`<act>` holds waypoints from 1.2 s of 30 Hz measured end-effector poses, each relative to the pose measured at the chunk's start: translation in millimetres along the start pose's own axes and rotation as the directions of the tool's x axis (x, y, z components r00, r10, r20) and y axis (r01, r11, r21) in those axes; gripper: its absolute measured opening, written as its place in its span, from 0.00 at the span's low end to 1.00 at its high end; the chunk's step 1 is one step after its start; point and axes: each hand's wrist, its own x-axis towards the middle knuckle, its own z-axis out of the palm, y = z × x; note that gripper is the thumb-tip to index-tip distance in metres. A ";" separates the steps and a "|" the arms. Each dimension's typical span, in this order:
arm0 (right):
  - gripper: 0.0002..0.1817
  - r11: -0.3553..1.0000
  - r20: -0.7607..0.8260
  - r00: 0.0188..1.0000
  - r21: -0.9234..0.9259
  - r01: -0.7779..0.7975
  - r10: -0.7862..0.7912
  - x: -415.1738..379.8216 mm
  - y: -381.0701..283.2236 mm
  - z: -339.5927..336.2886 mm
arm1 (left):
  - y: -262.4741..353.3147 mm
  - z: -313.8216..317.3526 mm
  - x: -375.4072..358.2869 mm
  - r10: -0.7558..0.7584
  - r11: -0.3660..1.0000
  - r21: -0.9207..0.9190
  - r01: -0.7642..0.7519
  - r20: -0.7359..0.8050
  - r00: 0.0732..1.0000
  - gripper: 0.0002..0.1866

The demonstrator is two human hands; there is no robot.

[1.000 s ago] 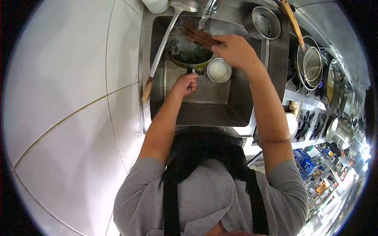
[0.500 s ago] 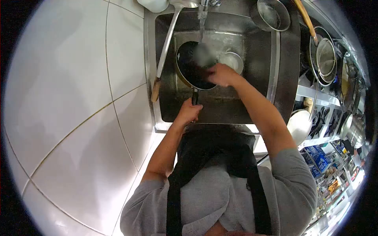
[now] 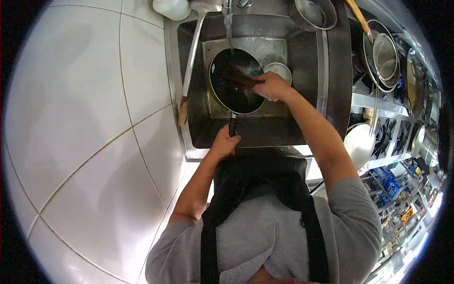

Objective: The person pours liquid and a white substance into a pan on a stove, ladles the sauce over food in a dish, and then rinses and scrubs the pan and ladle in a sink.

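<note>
Over the sink [image 3: 302, 113], my left hand [image 3: 225, 142] is wrapped round the black handle of a dark frying pan [image 3: 229, 97]. Water from the tap [image 3: 228, 5] runs down to the pan's far edge. My right hand [image 3: 273, 87] is closed on a dark brown brush-like tool [image 3: 242, 79], which reaches over the inside of the pan and is blurred. Beyond my right hand, a small round metal bowl [image 3: 280, 71] sits in the sink, partly hidden by that hand.
A long-handled ladle [image 3: 193, 57] lies along the sink's left edge, near a white container [image 3: 172, 7]. At the back right stands a round metal pan [image 3: 314, 13]. Strainers [image 3: 384, 56] and a wok [image 3: 359, 144] are on the right.
The pan's inside now shows more clearly, with the pale blur at its far right gone. My right hand and the tool sit slightly differently over the pan. The whole view has shifted a little.
</note>
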 end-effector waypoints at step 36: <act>0.26 0.983 0.087 0.990 -0.157 -0.092 0.107 -9.1 -8.4 7.5 | -8.4 -2.7 -4.1 0.161 0.973 0.182 -0.141 -0.100 0.982 0.18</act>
